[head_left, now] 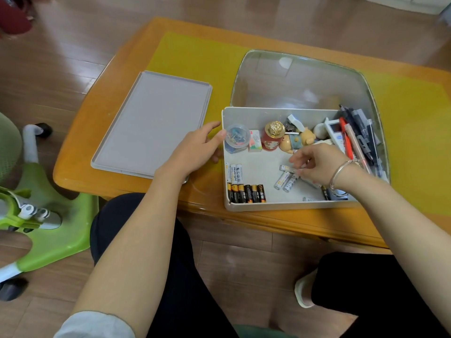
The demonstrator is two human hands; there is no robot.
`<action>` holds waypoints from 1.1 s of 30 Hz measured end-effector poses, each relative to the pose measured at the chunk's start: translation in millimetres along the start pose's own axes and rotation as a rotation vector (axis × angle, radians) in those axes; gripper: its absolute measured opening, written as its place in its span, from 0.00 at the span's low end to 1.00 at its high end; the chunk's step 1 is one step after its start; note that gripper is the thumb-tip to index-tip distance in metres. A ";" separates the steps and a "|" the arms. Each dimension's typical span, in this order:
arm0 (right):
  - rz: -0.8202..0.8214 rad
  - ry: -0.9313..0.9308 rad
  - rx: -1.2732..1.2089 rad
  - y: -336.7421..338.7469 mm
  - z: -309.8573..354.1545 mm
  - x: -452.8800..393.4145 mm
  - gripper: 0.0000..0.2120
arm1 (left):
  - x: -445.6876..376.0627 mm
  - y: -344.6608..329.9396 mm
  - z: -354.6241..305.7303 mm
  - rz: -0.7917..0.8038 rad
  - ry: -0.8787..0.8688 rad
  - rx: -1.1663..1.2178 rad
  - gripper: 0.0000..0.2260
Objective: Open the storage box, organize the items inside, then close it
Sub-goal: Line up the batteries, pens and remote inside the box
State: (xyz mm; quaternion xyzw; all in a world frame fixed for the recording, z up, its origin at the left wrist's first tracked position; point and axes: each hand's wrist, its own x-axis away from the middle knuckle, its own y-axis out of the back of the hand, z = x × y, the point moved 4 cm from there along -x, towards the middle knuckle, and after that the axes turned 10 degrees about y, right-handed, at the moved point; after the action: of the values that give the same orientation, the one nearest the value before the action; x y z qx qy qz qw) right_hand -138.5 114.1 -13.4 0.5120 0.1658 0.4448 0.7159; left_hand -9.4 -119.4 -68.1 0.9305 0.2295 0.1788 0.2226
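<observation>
Right grip (314,164) is down inside the storage box (256,206), fingers loosely curled over the loose white batteries (284,181), and honestly I can't tell if it's actually pinching one yet or just about to. Left grip (199,148) has relaxed, mostly straight fingers resting against the box's left wall, steadying it, not wrapped around anything.

The box sits open on the desk (117,154), with its grey lid (151,123) lying flat just left of the box. So opening is done and we're mid-sorting, I'd say. Inside the box: a tidy row of black-and-gold batteries (246,193) along the near-left corner, a clear tub of clips (236,137) at the far-left, a red tin with a gold top (272,139) and a little pig figure (294,142) mid-back, pens (358,140) stacked along the right side.

Next move probably means gathering the scattered white ones and lining them up beside the black row.
</observation>
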 end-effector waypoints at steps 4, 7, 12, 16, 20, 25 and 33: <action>0.008 -0.066 0.160 -10.8 -6.6 -4.1 0.08 | 1.3 0.2 -0.7 0.008 0.007 0.020 0.21; 0.012 -0.159 0.164 -21.5 -6.0 -9.8 0.09 | 2.7 0.5 -1.2 0.009 0.015 0.019 0.21; -0.031 -0.225 0.264 -32.6 5.8 -19.9 0.11 | 5.2 1.2 -2.8 0.010 0.023 0.014 0.22; 0.030 -0.274 0.340 -38.8 12.8 -25.5 0.15 | 5.1 0.9 -3.5 0.012 0.026 0.009 0.23; 0.065 -0.249 0.331 -46.1 13.8 -28.6 0.13 | 5.1 1.1 -3.3 0.017 0.028 0.016 0.23; -0.024 -0.118 0.145 -44.5 17.0 -27.1 0.07 | 4.4 1.0 -3.8 0.021 0.021 0.010 0.23; -0.131 -0.034 -0.272 -57.2 44.5 -43.9 0.06 | 3.2 1.2 -1.7 0.012 0.018 0.010 0.23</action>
State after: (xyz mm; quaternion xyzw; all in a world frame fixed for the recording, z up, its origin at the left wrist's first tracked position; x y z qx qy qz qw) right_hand -105.1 48.1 -54.6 0.4058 0.1251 0.4068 0.8088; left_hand -7.1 -118.1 -65.4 0.9314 0.2267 0.1872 0.2147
